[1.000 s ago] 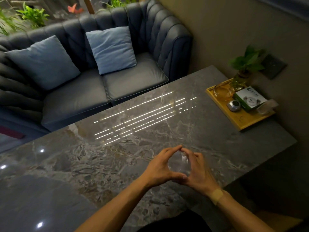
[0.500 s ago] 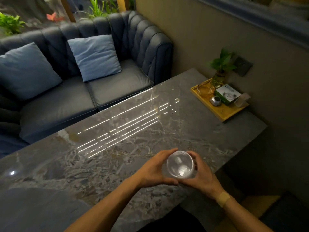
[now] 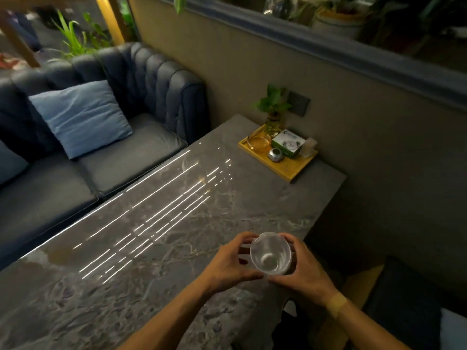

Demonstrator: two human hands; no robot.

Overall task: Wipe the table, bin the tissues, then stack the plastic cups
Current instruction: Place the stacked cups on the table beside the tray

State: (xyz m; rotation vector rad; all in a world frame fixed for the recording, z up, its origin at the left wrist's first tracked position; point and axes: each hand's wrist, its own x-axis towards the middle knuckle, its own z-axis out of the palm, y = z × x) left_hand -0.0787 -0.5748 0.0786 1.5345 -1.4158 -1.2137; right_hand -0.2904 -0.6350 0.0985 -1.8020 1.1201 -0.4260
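Observation:
A clear plastic cup [image 3: 270, 253] stands mouth-up near the front right of the dark marble table [image 3: 156, 248]. It may be more than one cup nested; I cannot tell. My left hand [image 3: 228, 263] grips it from the left, fingers curled round its side. My right hand [image 3: 300, 267] holds it from the right, thumb under its near edge. A tan band sits on my right wrist. No tissues are in view.
A yellow wooden tray [image 3: 293, 168] at the table's far right corner carries a glass ashtray, a white-green box, a small metal object and a potted plant [image 3: 274, 109]. A dark sofa [image 3: 113, 157] with a blue cushion [image 3: 80, 117] lines the far side. The wall runs on the right.
The view has swung right and up. The cup was turned from lying between my palms to mouth-up, and both hands still hold it near the table's front right.

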